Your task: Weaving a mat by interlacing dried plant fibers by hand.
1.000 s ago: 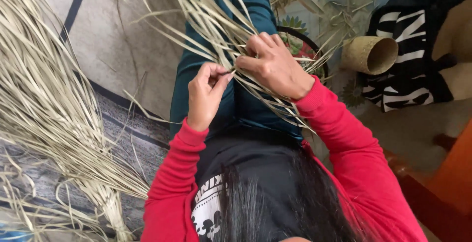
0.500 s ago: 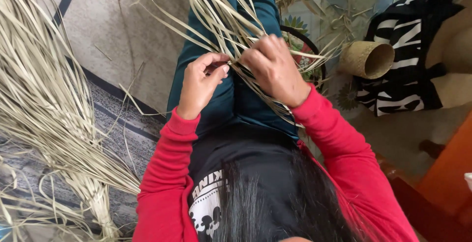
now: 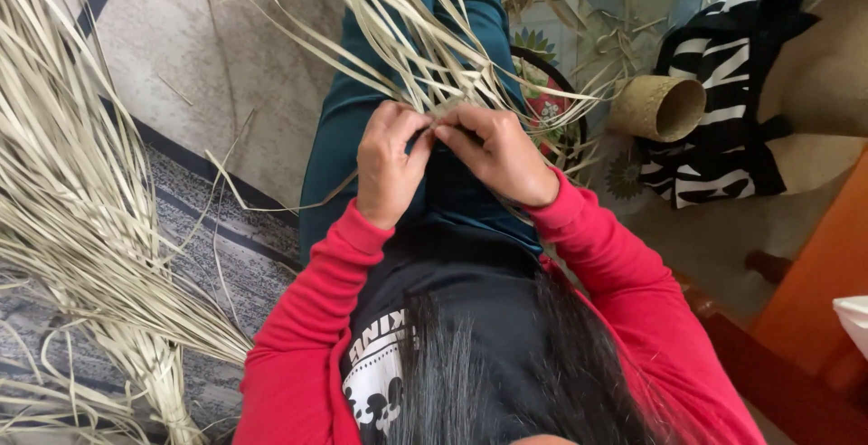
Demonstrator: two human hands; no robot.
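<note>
Over patterned floor mat (image 3: 208,255), both hands (image 3: 448,151) pinched tight on pale weaving strips (image 3: 407,47).

— Hidden behind the left hand (image 3: 389,169) and right hand (image 3: 495,151): the spot where the fingertips pinch the pale strips (image 3: 411,42). Strip ends cut off by the top edge.

— Same for the loose bundle (image 3: 81,228), cut off left and below. Striped cloth (image 3: 723,110) cropped at top; woven tube (image 3: 658,108) interior too dark to tell.
</note>
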